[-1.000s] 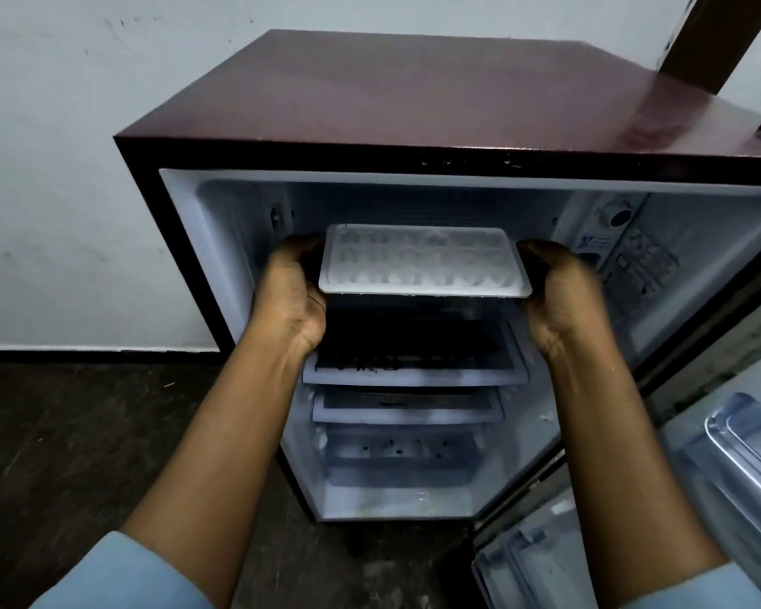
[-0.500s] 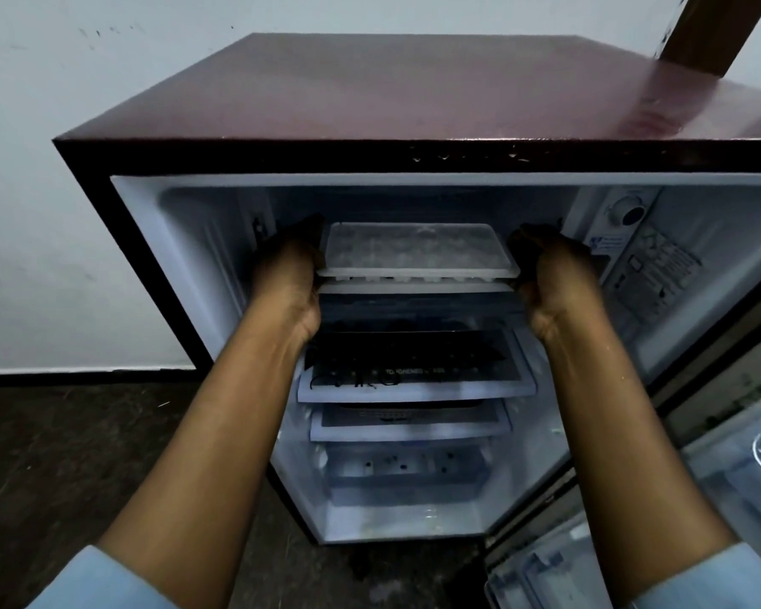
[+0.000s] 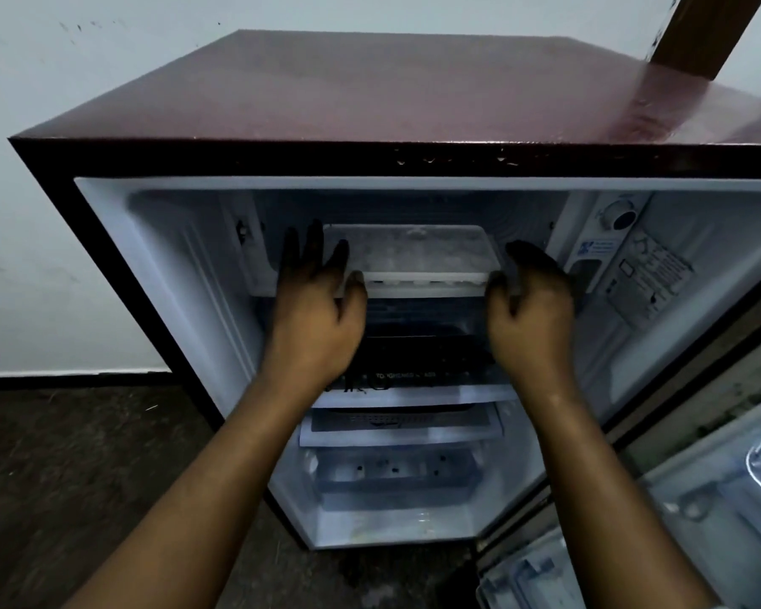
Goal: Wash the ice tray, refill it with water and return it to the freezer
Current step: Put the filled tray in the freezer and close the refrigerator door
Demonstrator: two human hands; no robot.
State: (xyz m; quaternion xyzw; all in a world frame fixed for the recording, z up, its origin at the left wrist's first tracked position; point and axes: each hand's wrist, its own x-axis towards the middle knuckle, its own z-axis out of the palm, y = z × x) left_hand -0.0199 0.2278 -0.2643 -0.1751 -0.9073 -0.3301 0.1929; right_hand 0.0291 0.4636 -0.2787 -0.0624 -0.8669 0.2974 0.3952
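The white ice tray point(image 3: 414, 252) lies flat inside the freezer compartment at the top of the open fridge, on the white freezer shelf point(image 3: 427, 290). My left hand point(image 3: 317, 309) is at the tray's left end with fingers spread straight and the thumb near the front left corner. My right hand point(image 3: 532, 309) is at the tray's right end, fingers loosely curled, thumb by the front right corner. Neither hand grips the tray. I cannot see whether the cells hold water.
The fridge has a dark red top point(image 3: 414, 94) and stands against a white wall. Below the freezer are a glass shelf point(image 3: 414, 397) and lower drawers. The open door point(image 3: 721, 498) with its racks hangs at the right. A thermostat dial point(image 3: 620, 217) sits at the upper right inside.
Both hands carried the tray deeper into the freezer compartment, set it on the shelf and let go. The left fingers have spread open.
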